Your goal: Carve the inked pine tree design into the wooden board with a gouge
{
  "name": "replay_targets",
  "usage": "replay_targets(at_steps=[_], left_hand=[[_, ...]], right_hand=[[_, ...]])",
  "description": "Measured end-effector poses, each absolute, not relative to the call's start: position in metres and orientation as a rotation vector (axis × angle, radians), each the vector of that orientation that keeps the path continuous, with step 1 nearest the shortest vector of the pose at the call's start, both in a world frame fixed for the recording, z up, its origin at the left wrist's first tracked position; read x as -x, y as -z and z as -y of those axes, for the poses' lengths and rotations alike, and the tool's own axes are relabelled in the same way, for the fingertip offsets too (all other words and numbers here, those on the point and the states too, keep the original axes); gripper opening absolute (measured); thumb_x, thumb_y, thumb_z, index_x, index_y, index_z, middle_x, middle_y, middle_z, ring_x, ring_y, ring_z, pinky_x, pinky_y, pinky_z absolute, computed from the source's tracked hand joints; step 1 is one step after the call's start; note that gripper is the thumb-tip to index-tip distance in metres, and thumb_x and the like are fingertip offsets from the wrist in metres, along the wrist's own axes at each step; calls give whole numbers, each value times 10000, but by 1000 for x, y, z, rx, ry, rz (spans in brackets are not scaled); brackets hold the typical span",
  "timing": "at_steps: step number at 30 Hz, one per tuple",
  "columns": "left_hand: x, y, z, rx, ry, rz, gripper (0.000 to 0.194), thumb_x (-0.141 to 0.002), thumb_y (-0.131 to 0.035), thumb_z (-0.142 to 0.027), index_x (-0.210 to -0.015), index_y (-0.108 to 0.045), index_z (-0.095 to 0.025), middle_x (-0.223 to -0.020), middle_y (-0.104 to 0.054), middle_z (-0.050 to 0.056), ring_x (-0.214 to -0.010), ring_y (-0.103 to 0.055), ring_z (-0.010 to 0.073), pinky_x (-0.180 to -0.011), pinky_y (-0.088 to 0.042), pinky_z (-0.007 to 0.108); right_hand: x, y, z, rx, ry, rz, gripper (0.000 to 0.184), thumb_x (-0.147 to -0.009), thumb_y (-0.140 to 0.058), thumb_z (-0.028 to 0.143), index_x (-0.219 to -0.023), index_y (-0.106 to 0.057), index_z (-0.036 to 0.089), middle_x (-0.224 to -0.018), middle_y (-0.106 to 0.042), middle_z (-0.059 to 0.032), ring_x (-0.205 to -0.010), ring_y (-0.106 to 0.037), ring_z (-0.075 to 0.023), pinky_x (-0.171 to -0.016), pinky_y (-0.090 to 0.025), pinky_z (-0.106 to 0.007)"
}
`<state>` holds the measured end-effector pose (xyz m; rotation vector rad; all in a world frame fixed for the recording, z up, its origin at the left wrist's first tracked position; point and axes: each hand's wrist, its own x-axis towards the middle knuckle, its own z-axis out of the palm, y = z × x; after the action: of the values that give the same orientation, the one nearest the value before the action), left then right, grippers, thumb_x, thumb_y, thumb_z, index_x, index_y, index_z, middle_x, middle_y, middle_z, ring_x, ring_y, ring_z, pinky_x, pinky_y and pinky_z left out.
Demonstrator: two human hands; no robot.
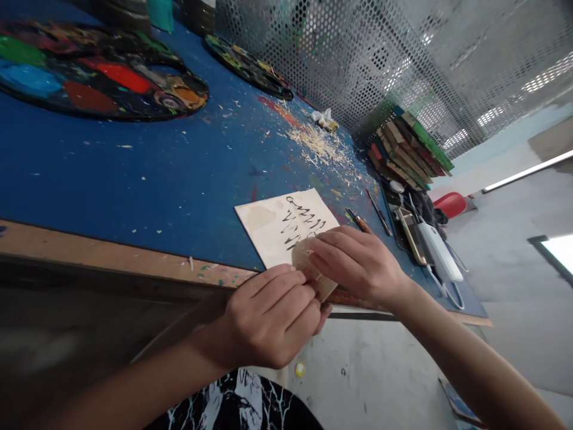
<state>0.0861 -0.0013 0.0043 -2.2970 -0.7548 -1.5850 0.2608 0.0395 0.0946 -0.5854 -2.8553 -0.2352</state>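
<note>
My left hand (273, 316) is closed, its fingers curled at the near edge of the blue table. Just above it, my right hand (358, 263) is closed too, fingertips meeting those of the left. Between them is a small pale beige piece (302, 254) with a rounded edge; fingers cover most of it, so its kind is unclear. Beneath the hands lies a cream-coloured card or thin board (268, 224), marked with black zigzag scribbles and a faint stain. A wooden-handled tool (359, 221) lies just beyond my right hand, its tip pointing away.
Paint-covered palettes (147, 89) (250, 65) lie at the back left. Pale shavings (320, 143) are heaped near the perforated metal screen (349, 54). A thin dark pen-like tool (379, 212), a phone (412, 236), a white device with a cable (441, 251) and stacked painted boards (407, 149) are on the right.
</note>
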Motion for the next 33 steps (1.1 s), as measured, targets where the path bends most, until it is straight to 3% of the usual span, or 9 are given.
replay_targets(at_steps=[7,11,14,17,21,23,26,29,33], left_hand=[[-85,-6,1,2299,1581,747,90,-788,-688,-203,-740,-631,-152,-726,-683,11,-761,-665,169,-771,-572,325],[-85,-5,1,2292,1592,735,94,-773,-707,-205,-788,-643,-138,-755,-694,8,-770,-672,168,-759,-573,320],[-85,-4,0,2283,1586,729,103,-784,-705,-208,-816,-647,-129,-806,-709,10,-830,-682,162,-791,-570,307],[-85,-4,0,2281,1578,723,93,-793,-701,-201,-821,-649,-129,-814,-711,5,-860,-686,156,-806,-567,299],[-82,-6,3,2306,1573,732,87,-792,-706,-182,-826,-655,-121,-826,-713,17,-885,-687,176,-815,-567,322],[-78,-7,6,2351,1548,746,85,-794,-705,-170,-847,-662,-119,-857,-718,28,-915,-685,191,-848,-564,345],[-69,-9,11,2408,1493,756,130,-799,-701,-153,-921,-673,-117,-928,-724,47,-970,-676,212,-887,-553,376],[-60,-13,11,2468,1417,745,151,-825,-667,-145,-974,-672,-121,-978,-721,44,-1005,-662,220,-896,-543,383],[-52,-16,6,2552,1264,617,221,-908,-485,-97,-1041,-660,-115,-1068,-701,47,-1059,-635,230,-936,-512,393]], right_hand=[[-252,-94,-38,639,357,2893,218,-905,-460,206,-941,-631,76,-902,-668,-161,-781,-602,-234,-633,-510,-367],[-250,-91,-41,779,194,2821,236,-934,-431,210,-953,-632,89,-903,-673,-135,-823,-619,-205,-696,-522,-332],[-260,-96,-62,1059,50,2514,156,-913,-508,186,-898,-657,144,-817,-693,-50,-767,-655,-146,-700,-520,-262],[-287,-107,-103,1394,99,1963,107,-831,-607,242,-855,-677,165,-677,-669,-4,-615,-655,-149,-605,-528,-267],[-330,-113,-154,1599,289,1913,367,-737,-565,102,-1093,-654,121,-1021,-699,-123,-917,-668,-244,-756,-535,-355],[-341,-110,-159,1724,369,2045,394,-715,-582,102,-1098,-671,121,-1145,-665,-148,-1026,-627,-273,-827,-509,-371],[-342,-100,-136,1789,364,2119,238,-806,-594,260,-961,-722,133,-981,-704,-125,-880,-646,-253,-800,-493,-365],[-339,-89,-97,1857,304,2188,321,-850,-576,437,-908,-731,162,-841,-708,-87,-734,-639,-221,-700,-484,-335],[-337,-79,-55,1914,270,2309,279,-908,-499,337,-966,-694,147,-944,-688,-121,-860,-637,-253,-765,-482,-364]])
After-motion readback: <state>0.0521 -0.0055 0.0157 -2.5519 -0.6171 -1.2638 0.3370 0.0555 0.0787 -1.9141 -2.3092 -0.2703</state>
